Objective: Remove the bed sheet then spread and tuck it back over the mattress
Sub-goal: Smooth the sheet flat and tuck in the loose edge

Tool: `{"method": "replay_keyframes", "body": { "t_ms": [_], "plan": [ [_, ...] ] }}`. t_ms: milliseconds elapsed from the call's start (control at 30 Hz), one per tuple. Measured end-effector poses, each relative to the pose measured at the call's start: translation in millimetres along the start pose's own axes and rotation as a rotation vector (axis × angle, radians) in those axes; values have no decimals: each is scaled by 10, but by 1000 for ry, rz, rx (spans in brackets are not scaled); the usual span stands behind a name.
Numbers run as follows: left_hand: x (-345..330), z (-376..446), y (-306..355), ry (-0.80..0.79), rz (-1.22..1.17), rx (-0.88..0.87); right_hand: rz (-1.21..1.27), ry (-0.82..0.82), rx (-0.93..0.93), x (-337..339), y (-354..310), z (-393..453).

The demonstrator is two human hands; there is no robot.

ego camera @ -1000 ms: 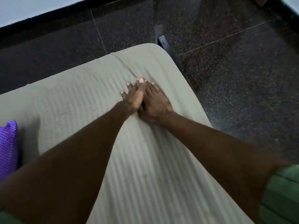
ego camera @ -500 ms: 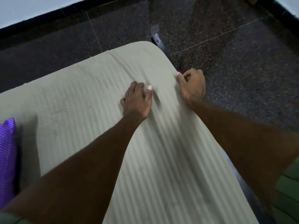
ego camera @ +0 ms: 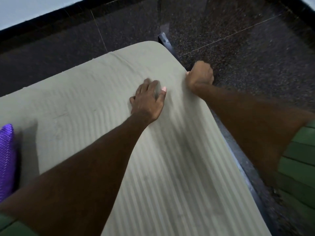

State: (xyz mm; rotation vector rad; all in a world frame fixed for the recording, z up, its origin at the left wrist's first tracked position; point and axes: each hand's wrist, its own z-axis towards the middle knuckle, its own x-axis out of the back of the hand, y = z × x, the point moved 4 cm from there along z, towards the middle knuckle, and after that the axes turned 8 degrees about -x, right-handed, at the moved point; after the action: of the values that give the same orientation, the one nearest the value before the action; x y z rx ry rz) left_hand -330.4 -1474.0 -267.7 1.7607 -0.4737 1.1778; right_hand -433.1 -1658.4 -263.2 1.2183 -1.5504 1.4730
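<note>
Floor: dark speckled polished stone floor (ego camera: 238, 40), thin pale joint lines crossing it, running along the far and right sides of the bed. A black skirting band (ego camera: 51, 16) lies at the far edge, with a pale wall (ego camera: 25, 7) above it.

Bed frame: 1 dark metal bed frame rail (ego camera: 242, 160), showing along the right edge of the mattress and at its far right corner.

Task item: 1 pale grey-green striped cotton bed sheet (ego camera: 170, 167), spread over the mattress and covering all of its visible top. The woven stripes run from near to far. The cloth lies mostly smooth, with shallow ripples around the hands and a low ridge near the far edge. The far right corner is rounded and covered.

Hands: 2. The left hand (ego camera: 147, 100) rests palm down on the sheet, inward of the right edge, fingers spread and fairly straight, pressing the cloth. The right hand (ego camera: 201, 76) sits at the right edge near the far corner, fingers clenched in a fist over the sheet's border; the grasped cloth itself is hidden under the hand.

Other: 1 purple dotted fabric cushion (ego camera: 6, 159) on the sheet at the left edge of the view. 2 green striped sleeves (ego camera: 300, 160), 1 on each upper arm.
</note>
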Motion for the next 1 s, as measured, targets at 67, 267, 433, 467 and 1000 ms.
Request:
{"method": "replay_keyframes", "body": {
  "t_ms": [67,267,433,467,1000],
  "plan": [
    [-11,31,-25,-110,-1,7,-90,60,141,-69,-88,-89],
    [112,41,-64,52,-925,216,-126,338,444,-104,-317,-600],
    [158,-6,-49,150,-1186,364,-129,-97,793,-704,-325,-1631],
    [159,-40,-86,168,-1126,361,-205,-105,798,-772,-246,-1694],
    [-305,-1042,-37,162,-367,-57,-36,40,484,26,867,-1768]
  ]
}}
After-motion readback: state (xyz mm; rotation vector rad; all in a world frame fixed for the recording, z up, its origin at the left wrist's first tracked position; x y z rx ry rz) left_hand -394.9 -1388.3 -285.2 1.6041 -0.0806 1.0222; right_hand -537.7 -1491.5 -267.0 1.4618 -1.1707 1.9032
